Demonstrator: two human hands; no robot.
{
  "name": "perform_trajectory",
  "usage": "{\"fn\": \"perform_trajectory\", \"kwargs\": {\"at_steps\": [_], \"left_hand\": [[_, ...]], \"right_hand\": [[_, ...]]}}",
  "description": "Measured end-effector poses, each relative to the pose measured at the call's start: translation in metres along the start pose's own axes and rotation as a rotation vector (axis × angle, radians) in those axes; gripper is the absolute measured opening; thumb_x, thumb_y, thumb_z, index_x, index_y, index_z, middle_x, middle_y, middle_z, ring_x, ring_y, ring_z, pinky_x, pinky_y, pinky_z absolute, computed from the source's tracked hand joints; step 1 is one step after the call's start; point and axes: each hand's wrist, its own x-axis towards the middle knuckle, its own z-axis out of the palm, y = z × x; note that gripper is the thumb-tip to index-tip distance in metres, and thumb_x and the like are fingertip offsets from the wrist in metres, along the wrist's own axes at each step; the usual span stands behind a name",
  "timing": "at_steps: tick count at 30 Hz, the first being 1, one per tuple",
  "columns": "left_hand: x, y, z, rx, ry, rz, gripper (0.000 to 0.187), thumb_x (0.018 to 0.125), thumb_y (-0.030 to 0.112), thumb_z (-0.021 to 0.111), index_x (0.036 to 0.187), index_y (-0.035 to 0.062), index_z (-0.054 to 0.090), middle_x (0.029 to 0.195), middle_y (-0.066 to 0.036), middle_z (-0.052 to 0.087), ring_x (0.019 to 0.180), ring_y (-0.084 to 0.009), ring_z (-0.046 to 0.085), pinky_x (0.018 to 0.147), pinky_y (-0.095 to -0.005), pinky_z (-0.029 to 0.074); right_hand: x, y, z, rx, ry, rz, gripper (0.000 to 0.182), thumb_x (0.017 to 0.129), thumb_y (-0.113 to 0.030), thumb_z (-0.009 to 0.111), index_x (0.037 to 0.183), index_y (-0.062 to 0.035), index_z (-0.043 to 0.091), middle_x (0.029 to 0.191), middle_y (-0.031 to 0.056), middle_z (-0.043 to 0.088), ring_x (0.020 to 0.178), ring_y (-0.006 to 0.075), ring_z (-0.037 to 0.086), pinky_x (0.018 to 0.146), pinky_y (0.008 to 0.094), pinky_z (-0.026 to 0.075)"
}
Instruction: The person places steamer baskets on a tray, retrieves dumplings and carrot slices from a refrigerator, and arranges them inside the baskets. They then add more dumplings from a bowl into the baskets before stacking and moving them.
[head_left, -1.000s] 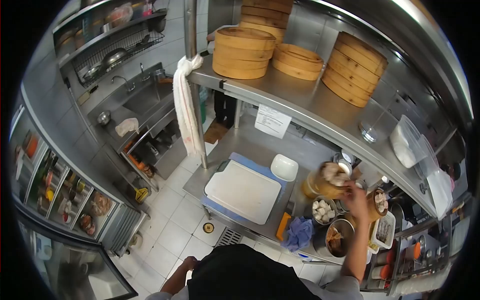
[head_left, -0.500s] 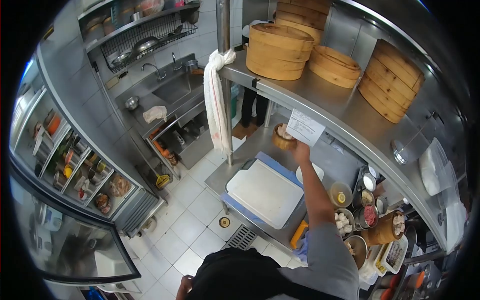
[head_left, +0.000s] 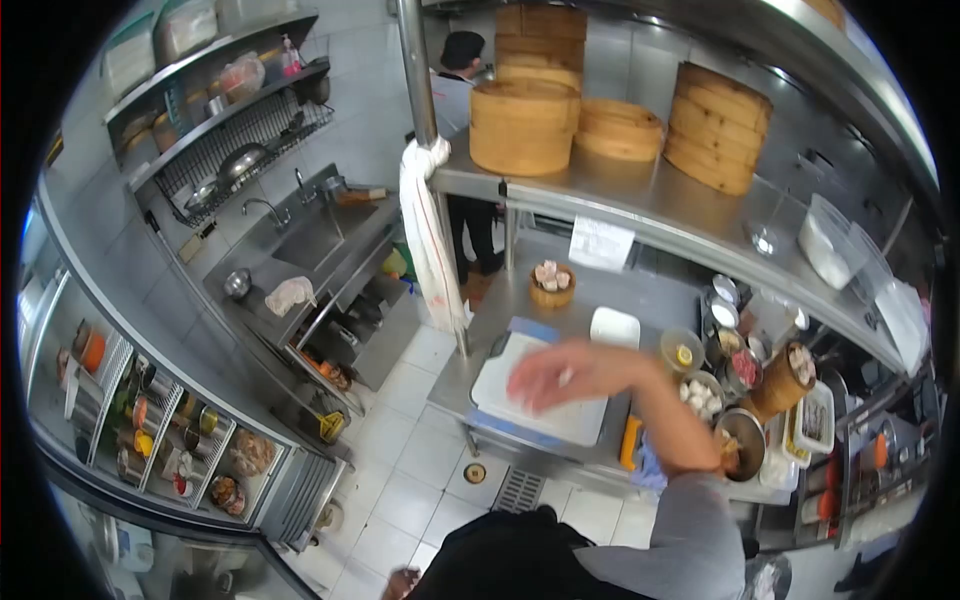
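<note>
Above the white cutting board (head_left: 500, 385), my right hand (head_left: 568, 376) hangs in the air, blurred by motion, its fingers too smeared to read. A blue cloth (head_left: 535, 328) lies under the board. Behind it on the steel counter stands a small bamboo steamer (head_left: 551, 294) with pale pieces of food in it, apart from my hand. A white lidded or flat tray (head_left: 615, 328) sits right of the steamer. My left hand (head_left: 402, 582) is low beside my body at the bottom edge, mostly cut off, its fingers unclear.
Large bamboo steamers (head_left: 522, 130) stand on the overhead shelf (head_left: 625, 200). A towel (head_left: 425, 220) hangs on the post. Bowls of ingredients (head_left: 700, 396) and an orange handle (head_left: 630, 442) are at the right. A person (head_left: 465, 90) stands behind the shelf. An open fridge is at the left.
My right hand has let go of the small steamer, which now stands on the counter, and has moved back over the board. The view has shifted, and the other person's head now shows.
</note>
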Motion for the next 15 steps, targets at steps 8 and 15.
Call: {"fn": "perform_trajectory", "kwargs": {"at_steps": [8, 15], "left_hand": [[0.182, -0.036, -0.122, 0.004, 0.482, -0.202, 0.041, 0.09, 0.04, 0.065, 0.079, 0.0006, 0.067, 0.078, -0.022, 0.067, 0.074, -0.04, 0.065, 0.068, -0.0502, 0.052], [0.144, 0.109, -0.102, -0.421, 0.607, -0.139, 0.036, 0.086, 0.033, 0.063, 0.092, -0.0025, 0.066, 0.093, -0.027, 0.068, 0.09, -0.0443, 0.066, 0.079, -0.0507, 0.053]], "right_hand": [[0.064, -0.101, -0.233, -1.16, 0.975, -0.204, 0.079, 0.078, -0.025, 0.077, 0.145, -0.0001, 0.045, 0.147, 0.0157, 0.05, 0.139, 0.0296, 0.044, 0.118, 0.0385, 0.03], [0.118, -0.081, -0.286, -1.189, 0.828, 0.155, 0.076, 0.077, -0.014, 0.08, 0.144, 0.0011, 0.046, 0.142, 0.0168, 0.054, 0.131, 0.0281, 0.051, 0.111, 0.0385, 0.039]]}}
